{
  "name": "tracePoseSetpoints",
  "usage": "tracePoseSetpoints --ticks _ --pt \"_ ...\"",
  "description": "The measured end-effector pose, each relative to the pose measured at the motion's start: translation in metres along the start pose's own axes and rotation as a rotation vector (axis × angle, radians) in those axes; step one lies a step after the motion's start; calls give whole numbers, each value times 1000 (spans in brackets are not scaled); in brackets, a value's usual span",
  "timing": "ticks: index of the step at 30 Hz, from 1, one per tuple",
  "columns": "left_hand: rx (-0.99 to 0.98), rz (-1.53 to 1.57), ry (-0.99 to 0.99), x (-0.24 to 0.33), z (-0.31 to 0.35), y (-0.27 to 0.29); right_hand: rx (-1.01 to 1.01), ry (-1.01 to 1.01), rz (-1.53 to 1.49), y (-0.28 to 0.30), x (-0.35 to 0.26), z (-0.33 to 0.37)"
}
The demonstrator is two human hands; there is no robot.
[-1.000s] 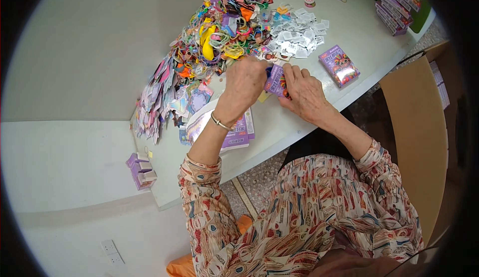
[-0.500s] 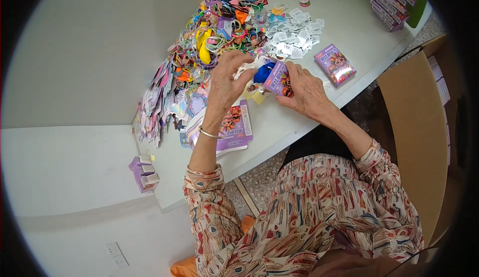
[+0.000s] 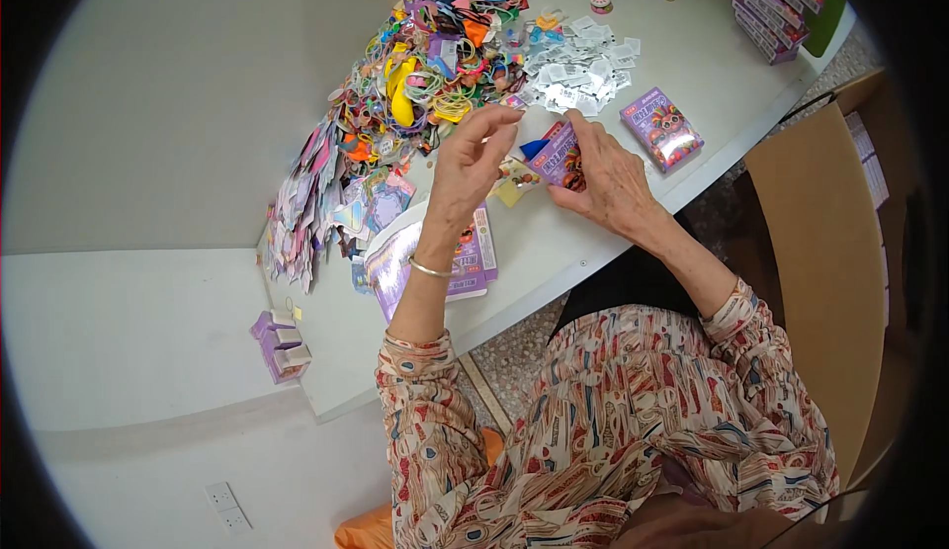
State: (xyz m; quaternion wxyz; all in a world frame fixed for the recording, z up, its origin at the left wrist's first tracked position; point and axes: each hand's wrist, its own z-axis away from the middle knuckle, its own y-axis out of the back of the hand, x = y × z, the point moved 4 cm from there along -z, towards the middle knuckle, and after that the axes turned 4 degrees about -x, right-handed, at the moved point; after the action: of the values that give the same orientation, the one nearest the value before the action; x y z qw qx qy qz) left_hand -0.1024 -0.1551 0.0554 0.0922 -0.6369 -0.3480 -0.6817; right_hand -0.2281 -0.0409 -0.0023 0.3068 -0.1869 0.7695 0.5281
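My right hand grips a small purple printed box over the table's near side. Out of the box's left end pokes a blue piece, its kind not clear. To the left of that end, my left hand hovers with thumb and fingers apart, holding nothing I can see. Beneath the left wrist lie flattened purple cartons. A yellow packet rests on the table just below the held box. Another closed purple box lies to the right of my right hand.
A large heap of colourful trinkets runs along the wall, beside a pile of small silvery packets. Purple boxes are stacked at the far right. An open cardboard carton stands by the table's right edge. A purple holder sits far left.
Less of the blue piece shows outside the held box now. My left hand has shifted slightly right and down, its fingers closer together. My right hand keeps its grip.
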Motion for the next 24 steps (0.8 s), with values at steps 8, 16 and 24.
tracePoseSetpoints --ticks 8,16,24 --pt "229 155 -25 -8 27 -27 101 57 -103 2 2 0" --pt "376 364 -167 -20 35 -54 130 114 -150 4 -3 0" --pt "325 334 18 -43 38 -56 -23 150 3 10 -2 -4"
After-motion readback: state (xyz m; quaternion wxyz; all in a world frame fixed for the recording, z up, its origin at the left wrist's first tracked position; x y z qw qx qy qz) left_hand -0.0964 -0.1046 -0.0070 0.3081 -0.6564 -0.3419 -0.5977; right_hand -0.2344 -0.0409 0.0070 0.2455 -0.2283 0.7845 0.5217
